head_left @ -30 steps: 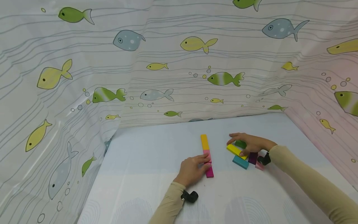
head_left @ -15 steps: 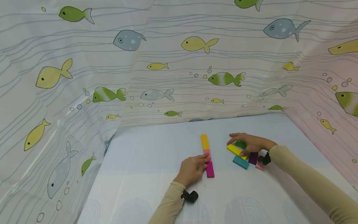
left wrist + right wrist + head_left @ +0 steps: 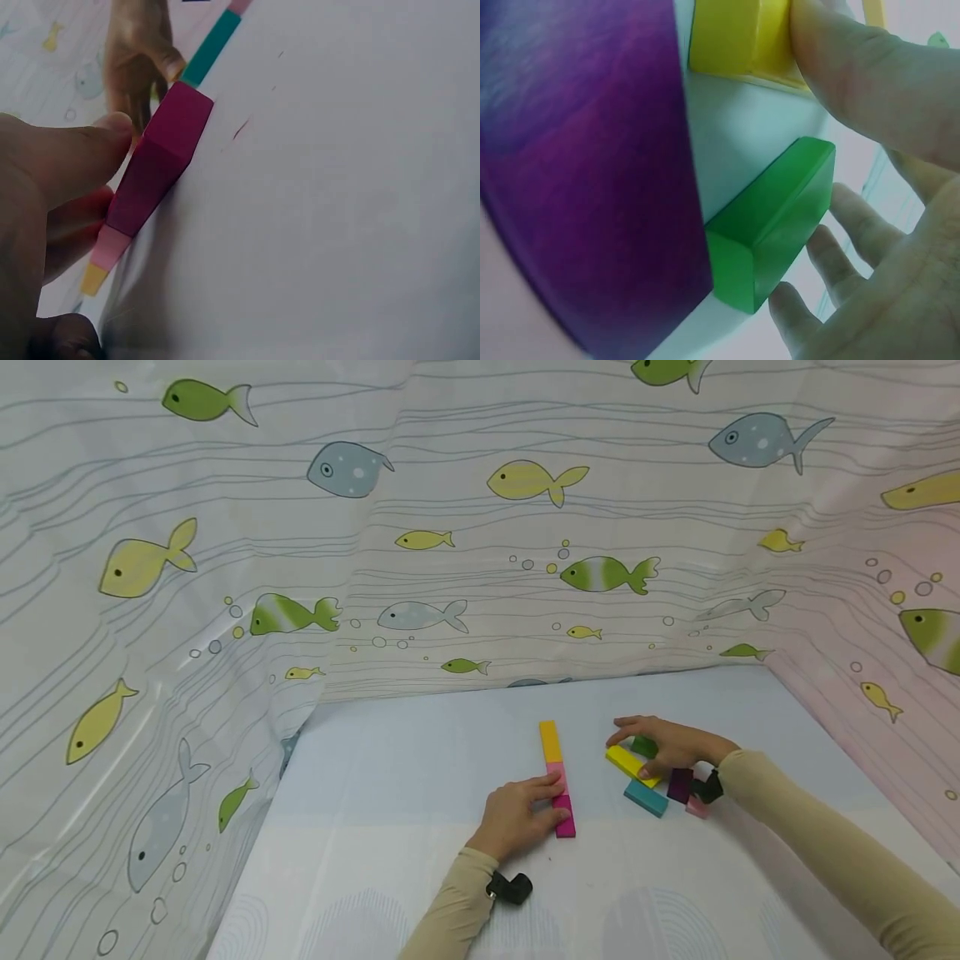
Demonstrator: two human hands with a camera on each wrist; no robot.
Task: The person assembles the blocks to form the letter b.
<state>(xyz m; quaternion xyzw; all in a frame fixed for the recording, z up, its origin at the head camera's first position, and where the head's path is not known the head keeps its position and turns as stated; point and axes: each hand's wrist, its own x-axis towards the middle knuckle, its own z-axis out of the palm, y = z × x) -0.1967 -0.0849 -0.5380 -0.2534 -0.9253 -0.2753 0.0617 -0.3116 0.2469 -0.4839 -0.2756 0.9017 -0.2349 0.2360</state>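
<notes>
An orange block point(image 3: 551, 742), a pink block point(image 3: 556, 778) and a magenta block point(image 3: 565, 817) lie end to end in a straight row. My left hand point(image 3: 516, 814) rests along the row's left side, its fingers on the pink block and the thumb at the magenta one. In the left wrist view the thumb point(image 3: 94, 154) lies against the magenta block's edge. My right hand point(image 3: 670, 747) pinches a yellow block point(image 3: 624, 762) between thumb and fingers. Beneath that hand sits a green block point(image 3: 643, 746), partly hidden; the right wrist view shows it beside the fingers.
Near the right hand lie a teal block point(image 3: 646, 797), a dark purple block point(image 3: 679, 785) and a light pink block point(image 3: 697, 808), the last partly behind the wrist camera. A fish-patterned curtain point(image 3: 480, 568) stands around the back and sides of the white table point(image 3: 390, 768).
The magenta block has straightened into line with the pink one. My left thumb has shifted onto it. The yellow block and the right hand have moved very slightly left.
</notes>
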